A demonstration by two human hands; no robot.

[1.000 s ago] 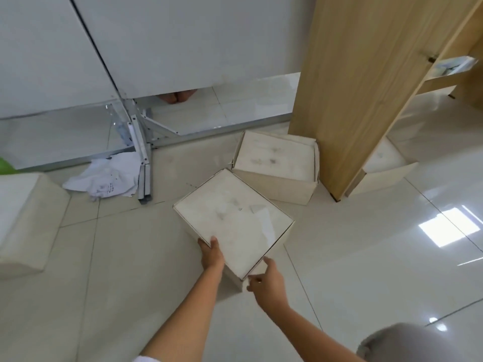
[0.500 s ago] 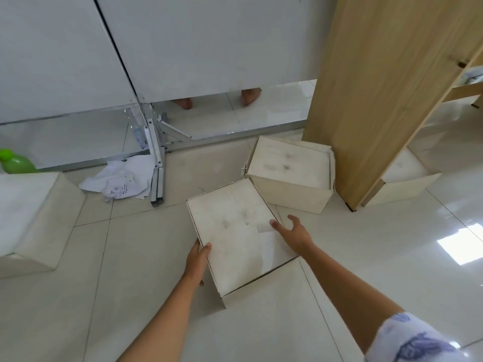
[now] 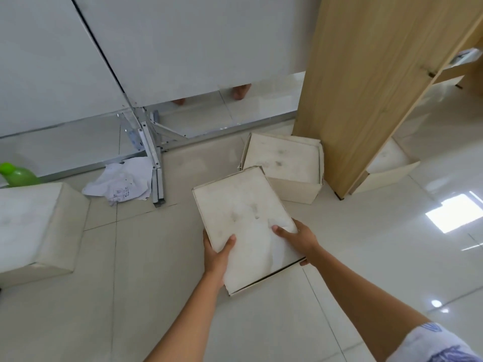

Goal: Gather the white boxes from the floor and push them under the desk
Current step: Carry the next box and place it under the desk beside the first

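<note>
Left box: sits on the floor at the far left, well apart from the others. Not yet gathered; easy to forget, since it lies off to the side of where both hands work.
Bottle: green, just behind the left box. A careless shove of that box toward the wall could likely knock it over.
Paper: crumpled sheet by the metal foot of the partition. Could get dragged along or jammed under a box sliding past.
Left hand: fingers wrapped around the near-left edge of the held box, thumb on top.
Held box: white, dusty top, gripped at its near end by both hands, its far corner touching or just beside the back box. Cannot tell if its base is on the floor or lifted slightly.
Risk, grip: both hands hold one end only; if lifted, the far end may sag and slip out.
Risk, lid: top edge looks loose at the near side; pressing it may pop it or crush it.
Right hand: fingers curled over the near-right edge, thumb side on top, gripping the box.
Back box: rests against the table side panel. A push forward likely rams it and skews both.
Far box: already under the table, beyond the panel.
</note>
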